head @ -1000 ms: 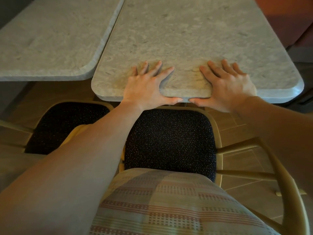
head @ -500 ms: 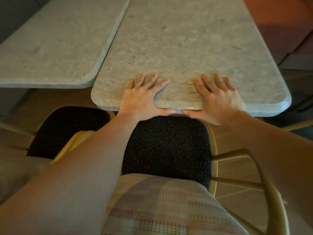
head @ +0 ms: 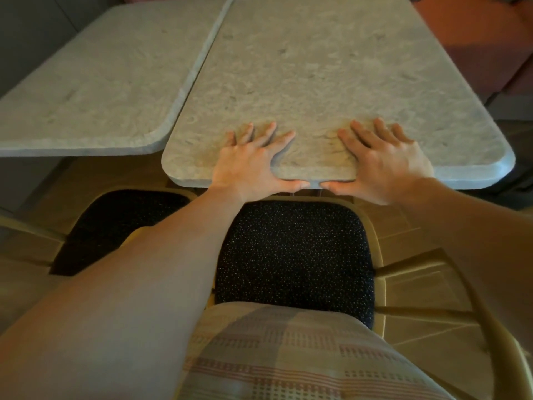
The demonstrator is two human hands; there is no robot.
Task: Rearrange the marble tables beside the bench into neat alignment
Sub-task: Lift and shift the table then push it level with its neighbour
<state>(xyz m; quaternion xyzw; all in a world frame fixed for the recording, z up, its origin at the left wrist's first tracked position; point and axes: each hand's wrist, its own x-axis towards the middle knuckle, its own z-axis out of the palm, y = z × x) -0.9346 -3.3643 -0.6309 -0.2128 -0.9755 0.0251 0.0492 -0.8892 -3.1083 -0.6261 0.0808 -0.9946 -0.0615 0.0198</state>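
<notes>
Left hand [head: 248,164] and right hand [head: 386,166] flat, fingers spread, on right marble table [head: 331,67] near edge; thumbs hooked under. Left marble table [head: 95,90] touches it along the side.

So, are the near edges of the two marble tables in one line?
No, the near edge of the right marble table juts well forward, past that of the left marble table.

A dark-cushioned wooden chair [head: 294,255] beside a second chair [head: 115,223], on tan floor tiles [head: 403,223]; checked cloth [head: 288,356] nearest
</notes>
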